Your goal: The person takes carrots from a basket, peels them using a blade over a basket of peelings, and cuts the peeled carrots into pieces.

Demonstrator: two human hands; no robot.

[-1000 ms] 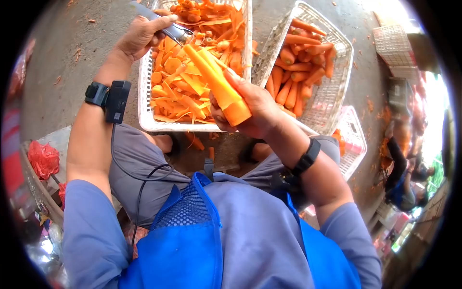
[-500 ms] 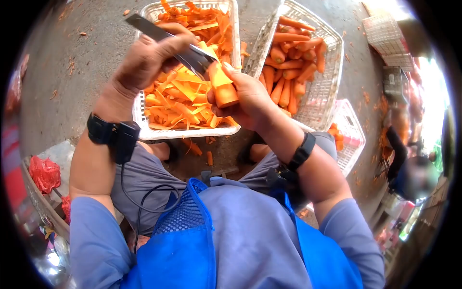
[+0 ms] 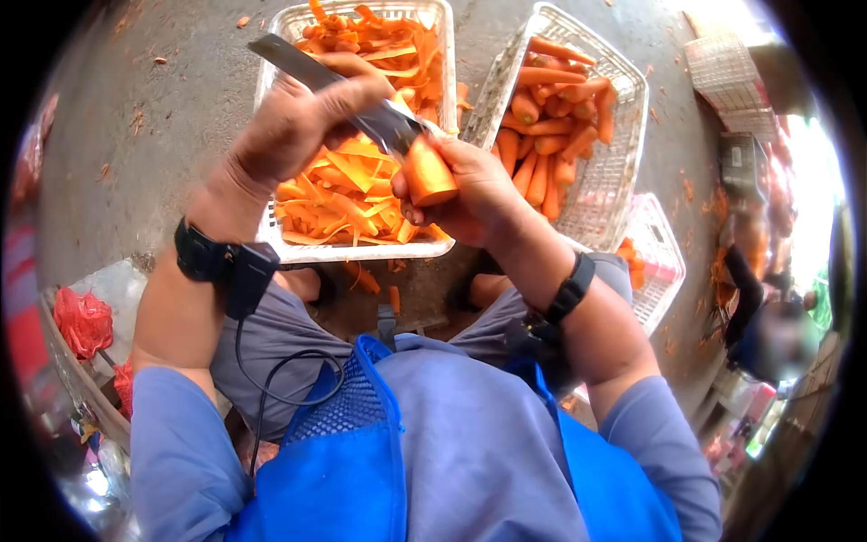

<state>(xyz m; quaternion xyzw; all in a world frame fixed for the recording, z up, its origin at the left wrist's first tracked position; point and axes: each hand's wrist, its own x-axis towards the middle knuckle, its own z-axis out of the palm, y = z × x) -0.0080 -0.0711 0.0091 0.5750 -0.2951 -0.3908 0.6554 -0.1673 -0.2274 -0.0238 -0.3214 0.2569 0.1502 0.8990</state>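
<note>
My left hand [image 3: 293,126] is wrapped round a long flat metal peeler [image 3: 388,125], whose grey handle end sticks out past my fingers to the upper left. My right hand [image 3: 474,190] grips a thick carrot [image 3: 427,173], its blunt cut end turned down toward me. The peeler's blade lies against the carrot's upper end, and blur hides the exact contact. Below both hands stands a white plastic crate [image 3: 361,253] heaped with orange carrot peelings [image 3: 339,194].
A second white crate [image 3: 623,172] at the right holds several whole carrots [image 3: 551,135]. Another crate [image 3: 664,262] stands behind my right knee. Red plastic bags [image 3: 83,321] lie at the left. A person [image 3: 772,339] is at the far right.
My left hand and the peeler have moved right and slightly down, over the carrot. The loose peel that stood up at the blade no longer shows. My right hand stays nearly in place.
</note>
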